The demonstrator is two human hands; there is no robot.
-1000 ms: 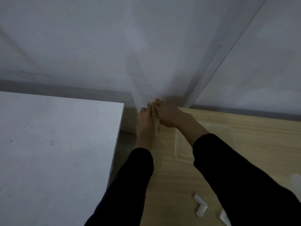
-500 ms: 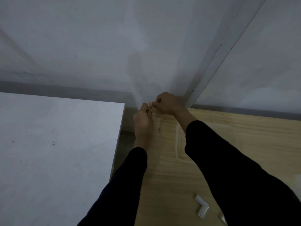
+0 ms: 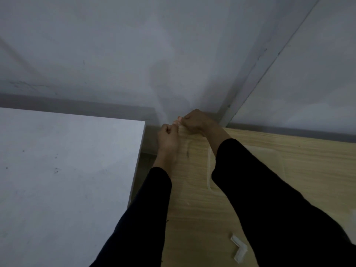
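My left hand point(image 3: 169, 140) and my right hand point(image 3: 195, 122) meet at the far left corner of a light wooden table point(image 3: 300, 170), right against the wall. Both hands have curled fingers, and their thumb tips touch. They pinch a small pale piece point(image 3: 178, 125) between them, which is too small and dim to identify. Black sleeves cover both forearms.
A white table point(image 3: 67, 180) stands to the left, across a narrow gap. A clear flat plastic lid point(image 3: 209, 170) lies on the wood under my right forearm. A white L-shaped piece point(image 3: 239, 249) lies near the front. A grey wall point(image 3: 134, 54) closes the back.
A second ago both hands lay flat with straight fingers on the table corner. Their fingers have since curled into a pinch at the same corner.
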